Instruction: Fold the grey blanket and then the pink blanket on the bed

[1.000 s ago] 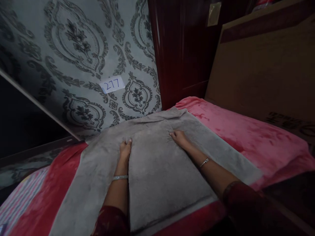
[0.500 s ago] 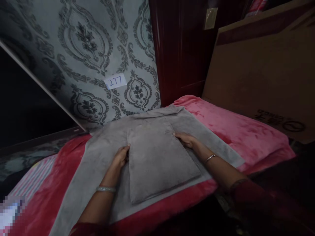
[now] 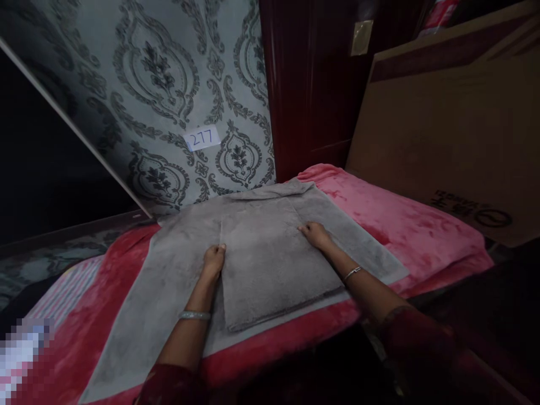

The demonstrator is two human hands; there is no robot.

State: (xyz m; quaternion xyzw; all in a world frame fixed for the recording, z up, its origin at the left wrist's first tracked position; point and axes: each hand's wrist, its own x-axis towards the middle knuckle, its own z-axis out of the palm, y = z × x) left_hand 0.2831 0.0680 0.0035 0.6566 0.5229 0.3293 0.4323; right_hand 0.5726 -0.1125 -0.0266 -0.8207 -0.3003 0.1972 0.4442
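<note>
Sleeves (image 3: 172, 385) in dark red are showing at the bottom, and just past them a red blanket (image 3: 291, 340) is running along the near side. A bracelet (image 3: 194, 315) is circling the left wrist and a thinner bangle (image 3: 352, 273) the right. Between the wrists a folded cloth (image 3: 274, 270), gray and plush, is lying flat on a wider gray blanket (image 3: 147, 320); whether the two are joined is not showing. The left hand (image 3: 214, 261) is sitting at the folded cloth's left edge, its fingers bent and pinching that side, while the right hand (image 3: 316, 233) is pinching the right edge likewise, both on the farther half. The cloth is probably behaving as something light, limp and soft, hardly fragile, though its layers are likely slipping apart under a one-sided pull; gripping through every layer at opposite edges, or sliding palms beneath, is looking safest. A striped cloth (image 3: 70, 289) is lying at the left, and a pink blanket (image 3: 417, 225) is spreading at the right. Farther back, a cardboard box (image 3: 434, 135) is standing beside a dark red door (image 3: 312, 84), and a paper (image 3: 202, 138) marked 277 is hanging on the patterned wall (image 3: 169, 107).
</note>
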